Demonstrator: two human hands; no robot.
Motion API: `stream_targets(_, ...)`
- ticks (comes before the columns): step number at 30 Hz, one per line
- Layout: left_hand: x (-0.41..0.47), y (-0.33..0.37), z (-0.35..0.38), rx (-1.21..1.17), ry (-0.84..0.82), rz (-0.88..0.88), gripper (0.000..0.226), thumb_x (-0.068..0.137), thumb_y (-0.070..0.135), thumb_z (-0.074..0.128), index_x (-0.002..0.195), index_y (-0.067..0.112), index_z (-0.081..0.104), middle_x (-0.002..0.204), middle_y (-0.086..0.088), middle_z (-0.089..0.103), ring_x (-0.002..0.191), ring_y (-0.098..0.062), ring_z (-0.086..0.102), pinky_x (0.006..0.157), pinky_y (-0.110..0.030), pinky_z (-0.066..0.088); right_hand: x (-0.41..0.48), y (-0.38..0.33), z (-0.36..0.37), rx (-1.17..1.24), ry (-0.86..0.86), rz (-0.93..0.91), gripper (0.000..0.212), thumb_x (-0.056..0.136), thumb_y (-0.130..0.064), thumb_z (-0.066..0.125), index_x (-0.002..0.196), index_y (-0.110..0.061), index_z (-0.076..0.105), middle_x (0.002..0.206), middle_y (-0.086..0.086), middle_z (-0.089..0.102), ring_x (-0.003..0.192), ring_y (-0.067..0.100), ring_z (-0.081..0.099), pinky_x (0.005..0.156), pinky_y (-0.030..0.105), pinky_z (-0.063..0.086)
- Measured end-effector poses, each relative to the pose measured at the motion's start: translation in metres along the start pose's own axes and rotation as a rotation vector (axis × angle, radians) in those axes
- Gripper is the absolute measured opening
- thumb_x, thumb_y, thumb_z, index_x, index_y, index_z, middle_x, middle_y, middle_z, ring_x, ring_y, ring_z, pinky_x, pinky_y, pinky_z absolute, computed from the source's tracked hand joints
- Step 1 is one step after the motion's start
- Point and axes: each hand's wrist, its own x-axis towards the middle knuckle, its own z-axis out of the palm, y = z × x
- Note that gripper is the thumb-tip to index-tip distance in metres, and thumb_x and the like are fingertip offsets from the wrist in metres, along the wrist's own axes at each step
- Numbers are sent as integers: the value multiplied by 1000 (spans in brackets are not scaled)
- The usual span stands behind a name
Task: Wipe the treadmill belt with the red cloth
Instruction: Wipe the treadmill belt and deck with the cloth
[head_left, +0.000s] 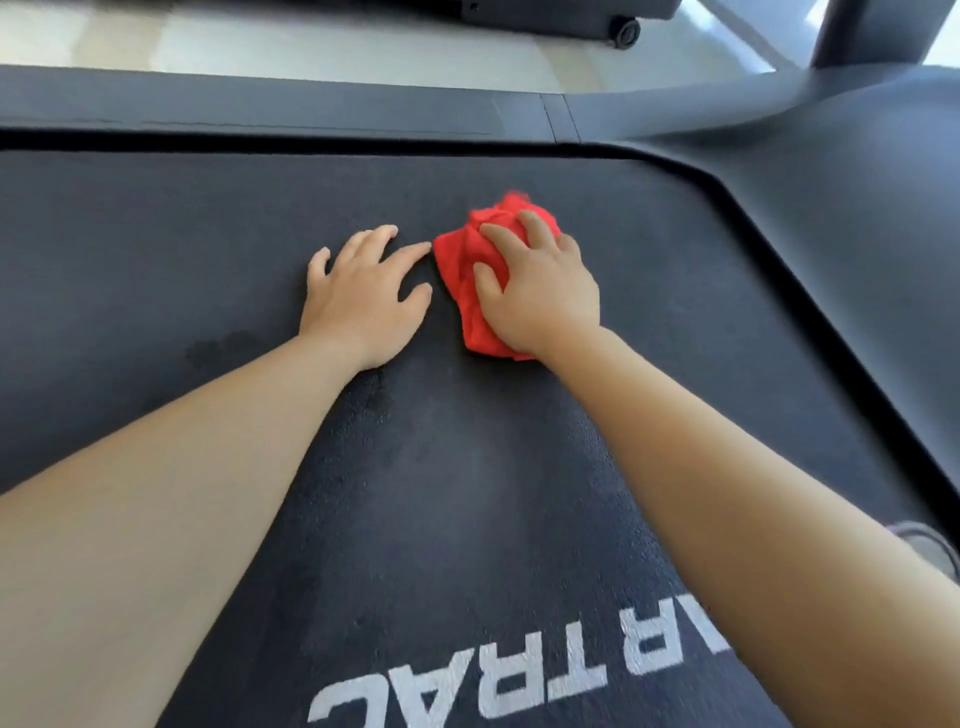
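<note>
The red cloth (462, 262) is bunched into a wad on the treadmill belt (156, 249), toward its far edge. It is gripped by the right hand (540, 291), whose fingers are curled over the top with the thumb dug into a fold. The left hand (358, 296) is laid flat on the belt just beside the cloth, fingers spread and straight, with nothing held.

Because the cloth is wadded, only a narrow strip is likely to be cleaned with each pass, and streaks could be left. The darker patch (218, 351) near the left wrist could be missed, since it lies apart from the cloth. If weight is leaned through the flat hand, the belt may be slid underneath it and balance lost.
</note>
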Motion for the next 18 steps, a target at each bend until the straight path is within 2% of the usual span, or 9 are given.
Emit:
stream_targets(4,-19,1,-6,-25,6,36,46,95,34,37,140,26,39,152,-2,29,142,-20,20,115,-46,12,-78,-14,-13,-1,12,19,44,92,-44,45,135,-35,46,151,2,33,128,35,34,88,42,42)
stream_targets(9,-57,-15,-12,-39,-5,127,47,96,32,38,141,22,38,152,-3,29,142,-21,20,114,-43,14,-148,-37,-15,-22,56,12,46,88,-44,45,132,-32,51,149,4,37,128,38,37,87,44,45)
stream_targets(15,-64,-29,-19,-3,-19,166,50,93,39,40,142,26,37,153,-3,28,142,-21,19,113,-44,15,-127,-44,-12,-24,43,37,48,89,-44,47,137,-37,44,151,1,33,131,34,32,94,44,41)
stream_targets(18,-40,-33,-19,13,-38,69,51,94,44,34,143,27,34,154,-2,24,143,-21,14,113,-48,11,-92,-47,-2,-24,54,13,48,90,-44,46,137,-37,43,151,0,32,129,32,33,90,43,42)
